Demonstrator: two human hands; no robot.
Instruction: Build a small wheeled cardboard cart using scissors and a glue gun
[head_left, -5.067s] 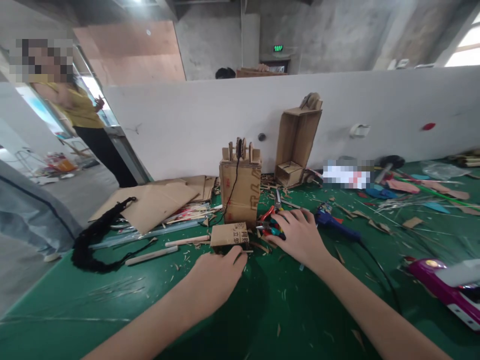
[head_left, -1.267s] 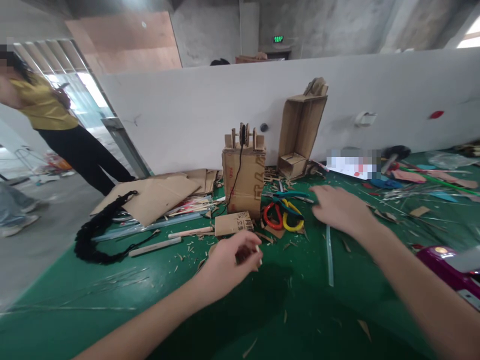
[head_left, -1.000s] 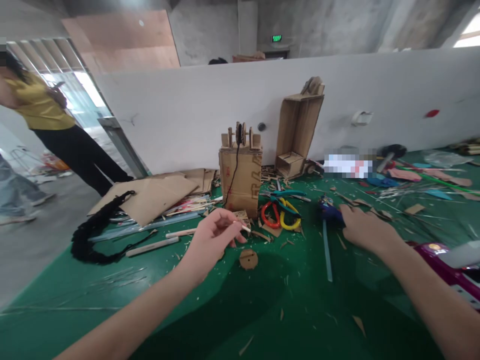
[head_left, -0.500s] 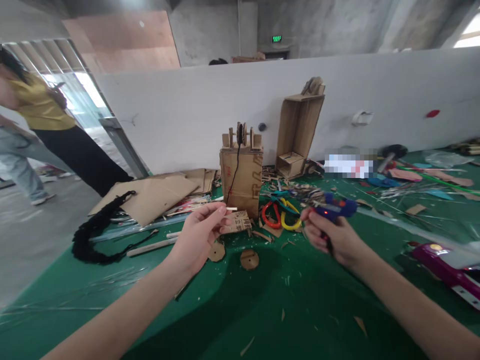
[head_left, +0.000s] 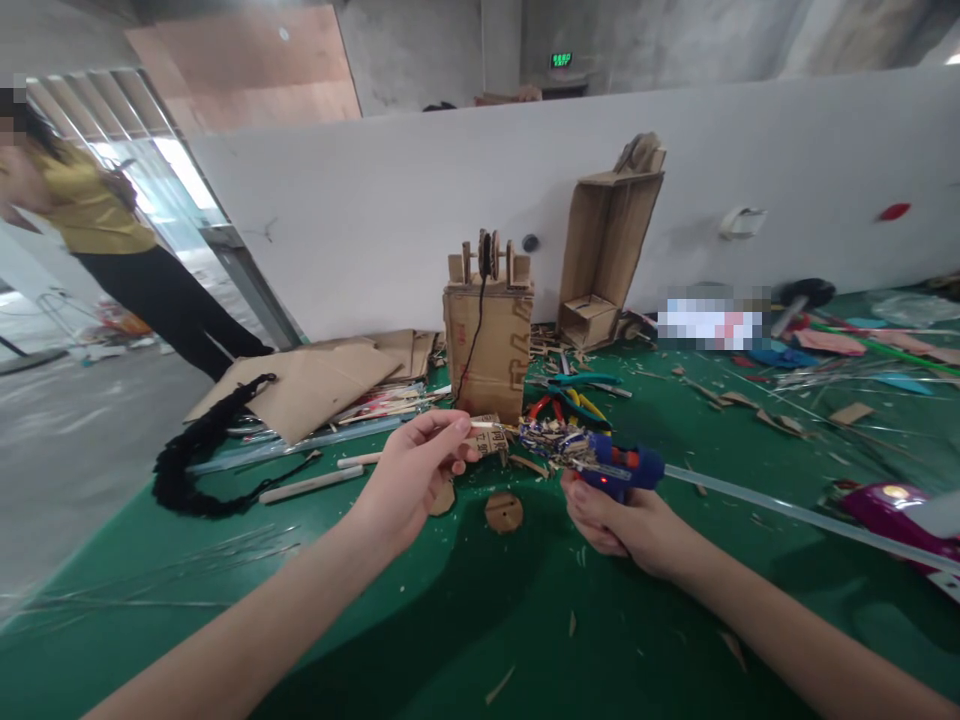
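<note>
Evidently a gluing step is in hand above the green bench (head_left: 450, 640): a thin pale wooden stick (head_left: 486, 425) is pinched by the left hand (head_left: 411, 478), a blue hot-glue gun (head_left: 616, 468) is gripped by the right hand (head_left: 622, 520), and its nozzle must next meet the stick's tip.

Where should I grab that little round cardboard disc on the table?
The cardboard disc lies flat on the green table, apart from both hands. Probably come from above and pinch its outer edge: it is thin, so the rim is the only part fingers can catch.
</note>
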